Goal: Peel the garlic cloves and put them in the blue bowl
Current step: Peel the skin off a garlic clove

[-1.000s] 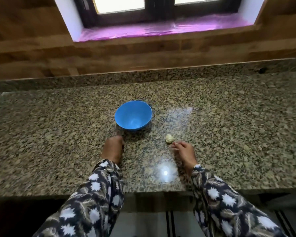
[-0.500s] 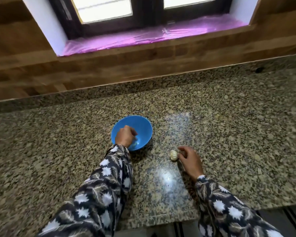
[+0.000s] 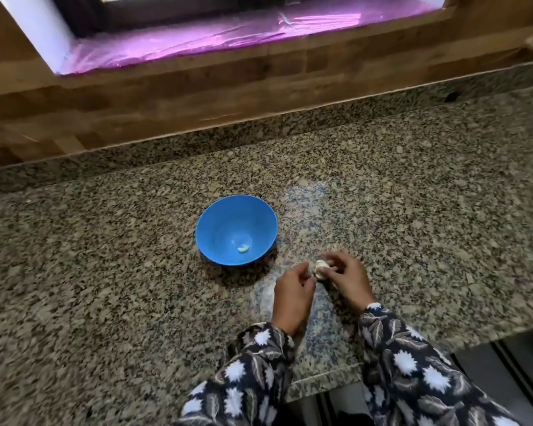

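As I look down through the head camera, both hands meet just off the near-right side of the blue bowl [image 3: 222,219], low over the granite counter [image 3: 105,287]. Between them is the garlic [image 3: 320,268], a small, lumpy, off-white piece with a papery look. It's a bit blurry, so I can't tell how much skin is on it.

The right hand [image 3: 348,279] has its fingers curled around the garlic from the right and far side, so that's a proper hold. The left hand [image 3: 293,292] is curled up too, thumb and fingertips pinching at the garlic's left edge. Whether it's got loose skin or the flesh, I honestly can't make out. I also can't tell if the garlic is lifted or resting on the counter.

The bowl sits upright, well in from the counter edge. One peeled clove [image 3: 243,248] lies at the bottom: small, curved, yellowish-green. Bowl and hands are near each other but not touching.

Dark sleeves [image 3: 413,373] with a white leaf print cover both arms to the wrist. Behind the counter runs a wooden wall [image 3: 197,87], and above it a window ledge [image 3: 228,38] covered in shiny pink-purple film.
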### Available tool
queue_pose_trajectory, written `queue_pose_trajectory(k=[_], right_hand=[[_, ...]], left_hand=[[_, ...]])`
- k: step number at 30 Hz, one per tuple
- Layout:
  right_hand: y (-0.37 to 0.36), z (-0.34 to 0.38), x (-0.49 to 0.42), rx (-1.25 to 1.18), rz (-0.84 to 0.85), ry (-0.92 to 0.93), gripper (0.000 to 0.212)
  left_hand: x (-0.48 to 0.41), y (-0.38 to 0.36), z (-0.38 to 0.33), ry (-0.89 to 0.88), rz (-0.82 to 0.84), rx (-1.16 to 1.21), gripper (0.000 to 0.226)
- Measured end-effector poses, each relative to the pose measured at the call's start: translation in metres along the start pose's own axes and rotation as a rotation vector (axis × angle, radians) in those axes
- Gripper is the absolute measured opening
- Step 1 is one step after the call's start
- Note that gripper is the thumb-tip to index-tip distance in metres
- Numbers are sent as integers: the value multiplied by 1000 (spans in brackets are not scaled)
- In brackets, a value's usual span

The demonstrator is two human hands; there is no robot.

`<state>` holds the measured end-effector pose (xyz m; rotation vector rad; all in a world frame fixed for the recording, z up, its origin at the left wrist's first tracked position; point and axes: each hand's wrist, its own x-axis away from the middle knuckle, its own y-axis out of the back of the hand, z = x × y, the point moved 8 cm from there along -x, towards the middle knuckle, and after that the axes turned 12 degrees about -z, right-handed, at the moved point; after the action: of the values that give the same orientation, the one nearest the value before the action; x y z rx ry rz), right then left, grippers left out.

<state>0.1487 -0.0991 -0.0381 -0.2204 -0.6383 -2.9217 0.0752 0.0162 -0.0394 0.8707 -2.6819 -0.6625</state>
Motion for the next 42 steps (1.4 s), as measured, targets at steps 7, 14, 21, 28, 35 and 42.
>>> queue_pose_trajectory(k=[7,14,21,28,35,42], right_hand=[[-8,-7,10,-329,31,-186,15],[-8,-1,15,-564,251,-315,33],[-9,8,14,-634,464,-355,33],[-11,15,16,-612,494,-289,32],[-12,13,13,-630,423,-239,26],[-14,9,12,-669,360,-195,22]], left_hand=[[6,-12,17,398,41,705,21],[3,2,2,336,95,730,28],[-3,7,-9,308,113,699,29],[-1,12,-11,299,42,721,24],[4,16,-25,187,-176,582,16],[10,13,-9,366,-365,589,17]])
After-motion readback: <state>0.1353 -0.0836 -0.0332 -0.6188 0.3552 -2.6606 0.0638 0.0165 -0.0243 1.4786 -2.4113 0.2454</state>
